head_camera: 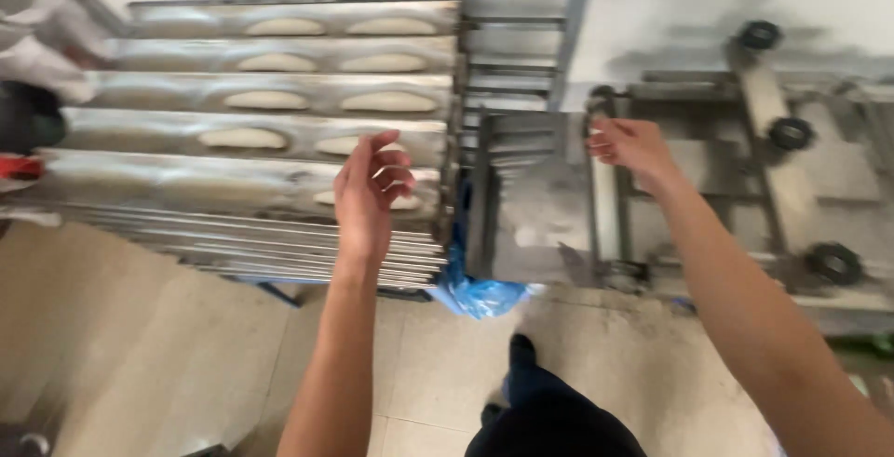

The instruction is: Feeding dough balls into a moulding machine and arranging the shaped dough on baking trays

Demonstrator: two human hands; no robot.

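A stack of long corrugated metal baking trays (186,122) lies on the left, with pale oblong dough pieces (265,100) in the grooves. My left hand (371,192) hovers over the near right part of the trays, fingers curled loosely, holding nothing. My right hand (631,145) reaches to the top of a grey metal machine (549,206) with a roller (605,196), fingertips at its edge; whether it grips the edge is unclear.
A blue plastic bag (475,289) hangs between trays and machine. A metal rack (517,38) stands behind. The machine's frame with black wheels (833,262) extends right. Another person's white sleeve (42,38) shows at far left. Beige tiled floor (168,355) below.
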